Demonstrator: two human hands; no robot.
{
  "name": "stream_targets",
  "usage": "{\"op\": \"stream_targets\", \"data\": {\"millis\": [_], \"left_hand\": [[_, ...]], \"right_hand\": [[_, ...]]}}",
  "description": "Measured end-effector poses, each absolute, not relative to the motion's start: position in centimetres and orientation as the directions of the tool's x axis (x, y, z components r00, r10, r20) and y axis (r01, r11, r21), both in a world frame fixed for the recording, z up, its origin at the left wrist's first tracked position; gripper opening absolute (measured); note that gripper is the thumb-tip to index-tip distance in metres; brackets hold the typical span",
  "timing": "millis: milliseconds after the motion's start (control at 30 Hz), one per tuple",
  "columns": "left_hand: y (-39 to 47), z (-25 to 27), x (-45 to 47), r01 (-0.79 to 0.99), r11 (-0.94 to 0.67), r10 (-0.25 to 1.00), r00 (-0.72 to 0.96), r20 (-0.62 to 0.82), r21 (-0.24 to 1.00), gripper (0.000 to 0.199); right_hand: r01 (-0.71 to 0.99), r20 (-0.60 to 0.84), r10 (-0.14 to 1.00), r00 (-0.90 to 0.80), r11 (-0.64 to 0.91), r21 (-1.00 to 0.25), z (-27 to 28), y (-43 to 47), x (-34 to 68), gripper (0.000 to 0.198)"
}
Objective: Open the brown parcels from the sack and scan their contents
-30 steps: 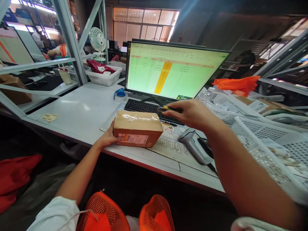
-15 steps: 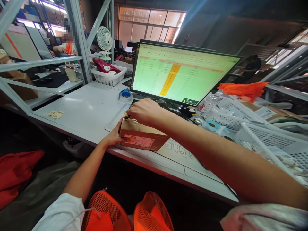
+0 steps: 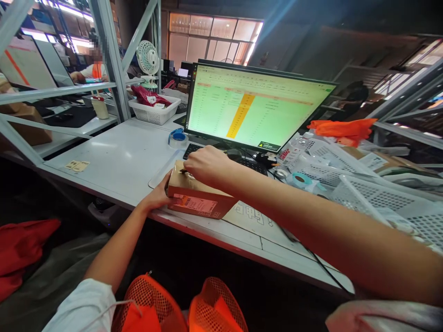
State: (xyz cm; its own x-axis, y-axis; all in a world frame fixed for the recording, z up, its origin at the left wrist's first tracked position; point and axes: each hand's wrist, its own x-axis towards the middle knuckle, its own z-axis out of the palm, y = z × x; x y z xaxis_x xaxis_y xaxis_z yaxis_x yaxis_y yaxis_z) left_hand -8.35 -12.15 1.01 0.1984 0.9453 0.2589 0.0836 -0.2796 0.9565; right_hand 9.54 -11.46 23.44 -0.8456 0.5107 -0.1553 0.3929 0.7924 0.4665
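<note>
A brown cardboard box [image 3: 194, 184] with an orange-and-white label [image 3: 195, 203] on its near side rests at the front of the table. My left hand [image 3: 159, 196] grips its left end, fingers behind the corner and thumb on the labelled side. Over the box top, my right hand [image 3: 204, 163] is closed in a fist, knuckles up. A small dark blade-like tool [image 3: 182, 171] pokes out from its left side against the cardboard; the rest of that tool is hidden in the fist. Beneath the box lies a pale desk mat [image 3: 252, 214] with printed characters.
Behind the box stand a monitor [image 3: 256, 106], a keyboard [image 3: 254, 165] and a tape roll [image 3: 178, 138]. White baskets [image 3: 374, 198] crowd the right side. Farther back are a basket with a red package [image 3: 155, 110] and a fan [image 3: 148, 57]. A person sits beyond the metal frame [image 3: 114, 69].
My right fist has moved slightly down and toward me along the box top. The box's top looks flatter, and its near end has tilted down a little. My left hand keeps its grip.
</note>
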Motion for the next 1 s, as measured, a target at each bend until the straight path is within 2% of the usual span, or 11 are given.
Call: {"op": "stream_targets", "data": {"millis": [167,300,367,433,533,600,667,767,867,933,1000], "left_hand": [[-12.0,1.5,-10.3,0.109,-0.215,0.946,0.269,0.180,0.970,0.119],[-11.3,2.4,-12.3,0.141,-0.193,0.927,0.350,0.133,0.971,0.111],[-11.7,3.6,-12.8,0.171,-0.210,0.922,0.361,0.137,0.962,0.113],[-13.0,5.4,-12.5,0.251,-0.289,0.942,0.249,0.227,0.924,0.114],[-16.0,8.1,-9.9,0.523,-0.439,0.853,-0.013,0.522,0.730,0.094],[-17.6,9.2,-7.3,0.720,-0.467,0.751,0.015,0.661,0.514,0.070],[-18.0,9.2,-5.1,0.839,-0.442,0.672,0.075,0.737,0.318,0.054],[-17.0,7.8,-3.8,0.901,-0.407,0.513,0.091,0.854,0.149,0.043],[-15.8,6.9,-4.2,0.902,-0.425,0.402,0.117,0.908,0.072,0.042],[-15.4,7.0,-4.5,0.908,-0.413,0.404,0.119,0.907,0.065,0.045],[-15.3,7.4,-4.5,0.914,-0.400,0.423,0.119,0.898,0.067,0.046]], "right_hand": [[0.494,-0.201,0.644,-0.738,0.719,0.489,23.7,-12.6,15.4,0.027],[0.668,-0.155,0.819,-0.553,0.547,0.505,22.6,-12.6,22.5,0.026],[0.773,-0.118,0.890,-0.440,0.442,0.455,20.5,-12.2,25.6,0.019],[0.870,-0.060,0.931,-0.359,0.357,0.339,17.2,-11.7,28.0,0.022],[0.957,0.024,0.958,-0.285,0.283,0.061,11.0,-10.8,30.0,0.033],[0.968,0.010,0.973,-0.232,0.232,-0.100,7.4,-10.2,30.5,0.036],[0.964,0.005,0.980,-0.200,0.198,-0.179,5.5,-9.6,30.2,0.037],[0.905,0.175,0.959,-0.225,0.272,-0.326,6.4,-9.1,28.6,0.036],[0.694,0.405,0.865,-0.297,0.486,-0.530,10.3,-9.0,25.6,0.035],[0.568,0.445,0.797,-0.408,0.603,-0.559,12.9,-9.0,23.0,0.037],[0.547,0.397,0.744,-0.537,0.665,-0.508,14.5,-8.9,20.7,0.042]]}}
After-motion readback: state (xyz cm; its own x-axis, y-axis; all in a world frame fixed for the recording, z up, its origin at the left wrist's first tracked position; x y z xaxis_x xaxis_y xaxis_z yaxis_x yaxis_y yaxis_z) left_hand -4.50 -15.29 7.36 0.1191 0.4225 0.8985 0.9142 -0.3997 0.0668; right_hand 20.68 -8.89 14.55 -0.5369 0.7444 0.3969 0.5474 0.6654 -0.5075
